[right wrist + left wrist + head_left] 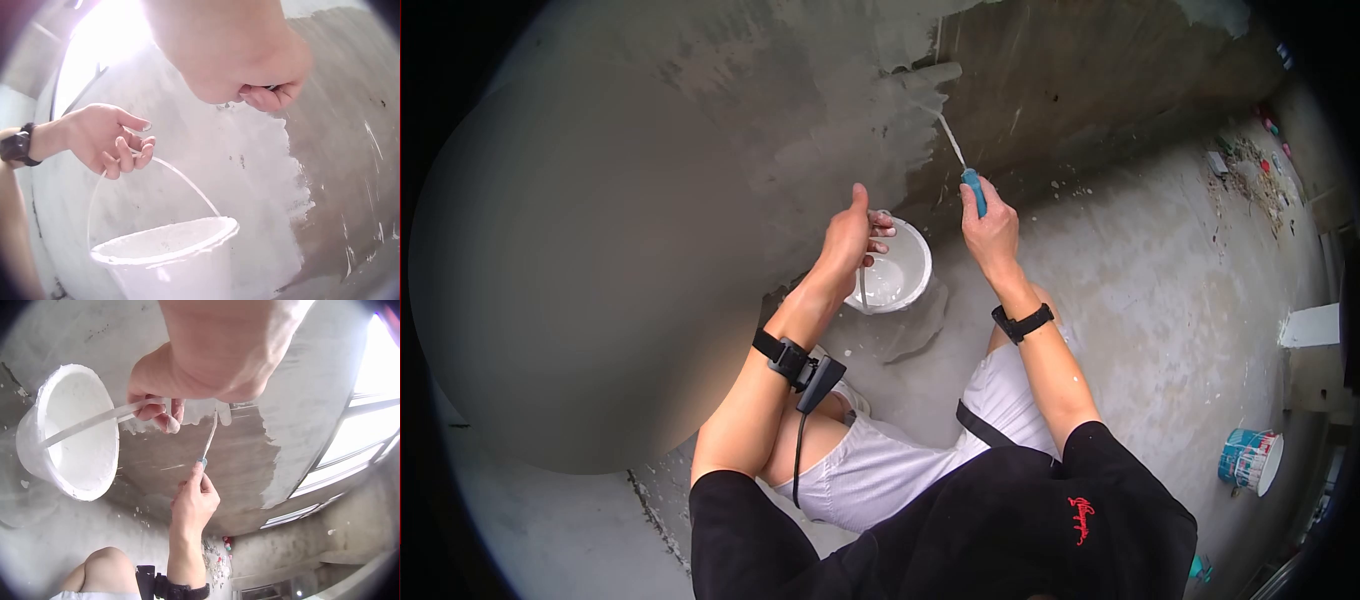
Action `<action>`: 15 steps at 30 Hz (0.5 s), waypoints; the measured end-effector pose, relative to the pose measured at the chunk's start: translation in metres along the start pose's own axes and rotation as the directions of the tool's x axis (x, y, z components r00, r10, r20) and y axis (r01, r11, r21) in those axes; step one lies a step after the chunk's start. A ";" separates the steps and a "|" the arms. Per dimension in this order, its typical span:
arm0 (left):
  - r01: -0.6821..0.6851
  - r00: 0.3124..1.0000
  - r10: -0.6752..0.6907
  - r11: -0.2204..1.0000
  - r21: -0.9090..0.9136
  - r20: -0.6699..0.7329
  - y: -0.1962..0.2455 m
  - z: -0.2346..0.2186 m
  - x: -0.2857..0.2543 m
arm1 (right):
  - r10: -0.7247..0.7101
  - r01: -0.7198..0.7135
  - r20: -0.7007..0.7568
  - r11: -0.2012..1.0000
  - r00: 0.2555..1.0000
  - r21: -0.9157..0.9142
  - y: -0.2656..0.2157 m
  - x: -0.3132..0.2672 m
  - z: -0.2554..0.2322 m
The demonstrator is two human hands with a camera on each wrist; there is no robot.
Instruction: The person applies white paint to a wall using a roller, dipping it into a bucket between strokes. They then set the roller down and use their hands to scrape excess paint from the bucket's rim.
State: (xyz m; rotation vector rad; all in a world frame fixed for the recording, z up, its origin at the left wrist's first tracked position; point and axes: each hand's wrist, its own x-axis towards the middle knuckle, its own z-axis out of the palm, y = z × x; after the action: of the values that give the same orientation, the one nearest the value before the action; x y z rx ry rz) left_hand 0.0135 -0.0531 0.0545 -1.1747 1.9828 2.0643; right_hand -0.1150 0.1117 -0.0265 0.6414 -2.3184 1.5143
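My left hand [847,240] carries a white bucket [918,262] by its thin handle [189,180], the fingers curled under it and the thumb raised. White paste coats the bucket's inside and rim, and some is smeared on my fingertips. To the right, my right hand [994,232] grips the blue handle of a putty knife [973,192]. Its blade, seen edge-on and coated white, meets the wall [1060,95] at the border between pale coating and darker bare surface. In the right wrist view my right hand hides the knife.
Pale concrete floor [1140,260] spreads below and to the right. A blue and white paint bucket [1248,460] stands at the far right. Small debris [1262,180] lies along the wall's far end. Bright windows [350,444] show in the left wrist view.
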 end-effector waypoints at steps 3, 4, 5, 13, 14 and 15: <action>-0.001 1.000 0.001 1.000 0.002 -0.008 0.001 -0.002 -0.002 | 0.044 -0.044 0.042 0.999 0.998 -0.023 0.015 -0.010 0.005; -0.001 1.000 0.001 1.000 0.003 -0.011 0.002 -0.002 -0.002 | 0.068 -0.065 0.061 0.997 0.996 -0.049 0.023 -0.015 0.007; -0.005 1.000 0.005 1.000 0.001 -0.013 0.002 -0.003 -0.001 | 0.063 -0.061 0.061 0.997 0.996 -0.047 0.031 -0.019 0.009; 0.003 1.000 -0.003 1.000 -0.008 -0.022 -0.006 -0.005 0.004 | 0.299 -0.233 0.263 0.938 0.917 -0.256 0.074 -0.046 0.015; 0.003 1.000 -0.003 1.000 -0.005 -0.021 -0.005 -0.004 0.003 | 0.301 -0.235 0.261 0.938 0.917 -0.254 0.074 -0.046 0.016; -0.003 1.000 0.003 1.000 -0.003 -0.017 -0.005 -0.003 0.003 | 0.332 -0.257 0.290 0.929 0.898 -0.267 0.075 -0.045 0.018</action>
State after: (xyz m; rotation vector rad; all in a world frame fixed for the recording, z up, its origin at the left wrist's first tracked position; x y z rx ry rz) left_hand 0.0156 -0.0564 0.0492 -1.1939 1.9907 2.0669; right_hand -0.1151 0.1301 -0.1136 0.5339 -2.9074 1.3110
